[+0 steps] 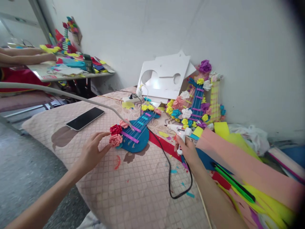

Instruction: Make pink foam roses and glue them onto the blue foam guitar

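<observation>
A blue craft guitar [140,140] with strings and purple and blue strips lies on the cloth-covered table. Red [116,129] and pink paper flowers sit along its lower left edge, with yellow ones near its neck. My left hand [92,149] pinches the front pink paper flower [115,140] between thumb and index finger. In my right hand [189,152] is a white hot glue gun [181,133], its nozzle pointing left towards the guitar. Its black cord [169,178] loops across the cloth below. My right fingers are partly hidden behind the handle.
A phone [85,118] lies at left under a white curved lamp arm [71,93]. Behind are a power strip [131,99], white cut-out boards [164,76] and a flowered craft guitar [196,101]. Coloured sheets [247,165] and a green cutter [234,183] cover the right. A co-worker's arms [28,56] reach over another table.
</observation>
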A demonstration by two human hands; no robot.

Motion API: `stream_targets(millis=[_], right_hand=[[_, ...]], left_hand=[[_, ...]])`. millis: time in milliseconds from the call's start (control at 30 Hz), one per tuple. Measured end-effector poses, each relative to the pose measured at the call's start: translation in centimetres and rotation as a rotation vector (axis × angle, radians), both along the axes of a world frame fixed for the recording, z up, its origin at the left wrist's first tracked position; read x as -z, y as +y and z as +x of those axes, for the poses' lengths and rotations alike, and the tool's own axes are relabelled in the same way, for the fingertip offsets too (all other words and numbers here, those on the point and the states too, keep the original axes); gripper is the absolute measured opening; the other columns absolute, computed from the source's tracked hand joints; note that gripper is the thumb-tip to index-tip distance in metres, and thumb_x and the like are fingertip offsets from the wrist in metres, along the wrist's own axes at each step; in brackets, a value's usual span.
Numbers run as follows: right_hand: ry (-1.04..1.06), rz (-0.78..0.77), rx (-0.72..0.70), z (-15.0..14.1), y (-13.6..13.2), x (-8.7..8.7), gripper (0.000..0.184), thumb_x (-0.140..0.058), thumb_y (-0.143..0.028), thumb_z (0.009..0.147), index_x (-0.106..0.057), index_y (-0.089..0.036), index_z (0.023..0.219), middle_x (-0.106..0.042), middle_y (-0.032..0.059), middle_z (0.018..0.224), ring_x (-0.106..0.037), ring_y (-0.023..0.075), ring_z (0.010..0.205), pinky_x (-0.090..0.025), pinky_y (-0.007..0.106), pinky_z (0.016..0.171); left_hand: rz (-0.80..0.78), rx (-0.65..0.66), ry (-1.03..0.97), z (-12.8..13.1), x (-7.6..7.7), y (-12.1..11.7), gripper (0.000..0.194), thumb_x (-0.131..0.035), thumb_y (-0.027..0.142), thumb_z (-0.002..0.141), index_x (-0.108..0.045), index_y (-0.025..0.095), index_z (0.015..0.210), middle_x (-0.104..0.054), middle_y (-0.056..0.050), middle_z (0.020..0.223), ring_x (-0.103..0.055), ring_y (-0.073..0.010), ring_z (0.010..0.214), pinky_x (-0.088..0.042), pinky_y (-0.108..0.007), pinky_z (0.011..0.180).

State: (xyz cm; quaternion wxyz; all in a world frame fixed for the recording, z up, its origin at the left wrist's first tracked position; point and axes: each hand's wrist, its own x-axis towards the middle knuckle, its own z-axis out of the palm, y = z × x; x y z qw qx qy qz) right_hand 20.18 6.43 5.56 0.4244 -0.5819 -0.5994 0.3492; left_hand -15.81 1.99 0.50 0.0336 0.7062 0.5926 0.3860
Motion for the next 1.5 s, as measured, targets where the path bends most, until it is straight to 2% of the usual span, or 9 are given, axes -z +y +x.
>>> stream_targets(millis=[100,267,400,633,833,1100,1300,1500], right_hand=[[-0.110,0.030,0.040,0.4,1.8,0.7,0.038,-0.050,-0.055,0.081,-0.054,-0.018,0.073,-0.056,-0.0011,0.053,-0.054,0.0142,0.047,-0.041,0.024,0.046],[-0.232,0.042,0.117,0.9,5.5,2.3,0.036,-0.051,-0.054,0.076,-0.056,-0.018,0.071,-0.056,0.0003,0.051,-0.056,0.0188,0.050,-0.040,0.027,0.048],[-0.352,0.089,0.171,1.1,8.6,3.6,0.038,-0.048,-0.053,0.075,-0.058,-0.017,0.071,-0.063,0.0064,0.062,-0.061,0.0248,0.066,-0.042,0.030,0.057],[-0.515,0.150,0.186,0.7,11.5,5.6,0.043,-0.043,-0.050,0.081,-0.063,-0.012,0.088,-0.069,0.0143,0.077,-0.063,0.0280,0.077,-0.042,0.032,0.063],[-0.610,0.156,0.153,0.7,11.6,6.0,0.039,-0.048,-0.047,0.080,-0.062,-0.012,0.089,-0.068,0.0161,0.084,-0.062,0.0273,0.080,-0.043,0.031,0.066],[-0.693,0.116,0.060,1.8,9.5,4.9,0.031,-0.052,-0.042,0.079,-0.062,-0.013,0.088,-0.068,0.0115,0.083,-0.061,0.0235,0.073,-0.042,0.030,0.062],[-0.757,0.078,0.041,2.6,9.2,4.2,0.030,-0.050,-0.038,0.084,-0.061,-0.012,0.094,-0.068,0.0101,0.082,-0.062,0.0209,0.070,-0.043,0.028,0.061],[-0.884,0.181,0.120,2.3,8.0,1.8,0.030,-0.055,-0.028,0.081,-0.058,-0.009,0.105,-0.060,0.0210,0.105,-0.055,0.0326,0.100,-0.041,0.039,0.080]], left_hand=[[0.034,-0.011,-0.016,0.3,0.0,-0.5,0.029,-0.052,0.037,0.087,-0.053,0.022,0.111,-0.060,-0.008,0.110,-0.058,-0.0261,0.102,-0.049,-0.043,0.086],[0.064,-0.038,-0.066,1.2,-0.2,-2.0,0.023,-0.052,0.033,0.087,-0.055,0.024,0.108,-0.061,-0.006,0.107,-0.059,-0.0249,0.100,-0.051,-0.041,0.083],[0.094,-0.009,-0.064,1.6,0.1,-2.8,0.017,-0.052,0.029,0.088,-0.058,0.025,0.103,-0.063,-0.004,0.102,-0.060,-0.0231,0.096,-0.051,-0.039,0.082],[0.121,0.104,0.014,2.0,0.4,-2.7,0.009,-0.052,0.022,0.088,-0.061,0.022,0.091,-0.066,-0.004,0.093,-0.061,-0.0199,0.086,-0.050,-0.036,0.077],[0.114,0.158,0.033,2.5,0.9,-2.8,0.010,-0.052,0.021,0.088,-0.061,0.022,0.092,-0.067,-0.004,0.094,-0.061,-0.0202,0.090,-0.049,-0.037,0.080],[0.077,0.187,0.041,2.6,1.0,-3.0,0.011,-0.051,0.021,0.088,-0.061,0.023,0.093,-0.066,-0.004,0.096,-0.060,-0.0203,0.091,-0.049,-0.036,0.080],[0.068,0.238,0.046,2.9,1.1,-2.9,0.012,-0.051,0.018,0.088,-0.059,0.023,0.096,-0.065,-0.004,0.097,-0.059,-0.0197,0.091,-0.047,-0.036,0.081],[0.050,0.293,0.052,3.5,0.9,-3.1,0.014,-0.051,0.016,0.088,-0.059,0.023,0.096,-0.067,-0.003,0.095,-0.060,-0.0192,0.090,-0.045,-0.036,0.082]])
